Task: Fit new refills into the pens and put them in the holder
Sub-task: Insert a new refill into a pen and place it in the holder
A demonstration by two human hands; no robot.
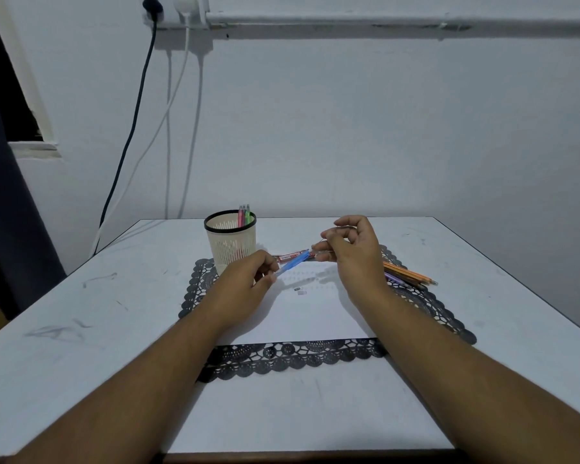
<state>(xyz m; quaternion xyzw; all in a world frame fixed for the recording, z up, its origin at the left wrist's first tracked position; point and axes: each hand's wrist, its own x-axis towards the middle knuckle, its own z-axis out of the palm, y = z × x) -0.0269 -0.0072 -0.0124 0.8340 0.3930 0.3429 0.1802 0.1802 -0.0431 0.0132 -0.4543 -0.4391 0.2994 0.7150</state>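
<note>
Head view: left hand [245, 283] fingers grip blue pen [293, 262]; right hand [352, 249] fingers pinch refill.

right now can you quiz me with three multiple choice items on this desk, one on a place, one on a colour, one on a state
1. Where does the pen holder stand?
A. on the far left corner of the black lace mat
B. on the bare table by the near edge
C. on the window sill

2. What colour is the pen barrel held between the hands?
A. green
B. blue
C. black

3. What is the left hand doing?
A. lying flat on the white paper
B. hanging off the table
C. pinching the lower end of the barrel

Answers:
1 A, the holder's base sits on the mat's far left corner.
2 B, the barrel is clear blue.
3 C, its fingertips close on the barrel, while the right hand pinches something thin at the other end.
</note>
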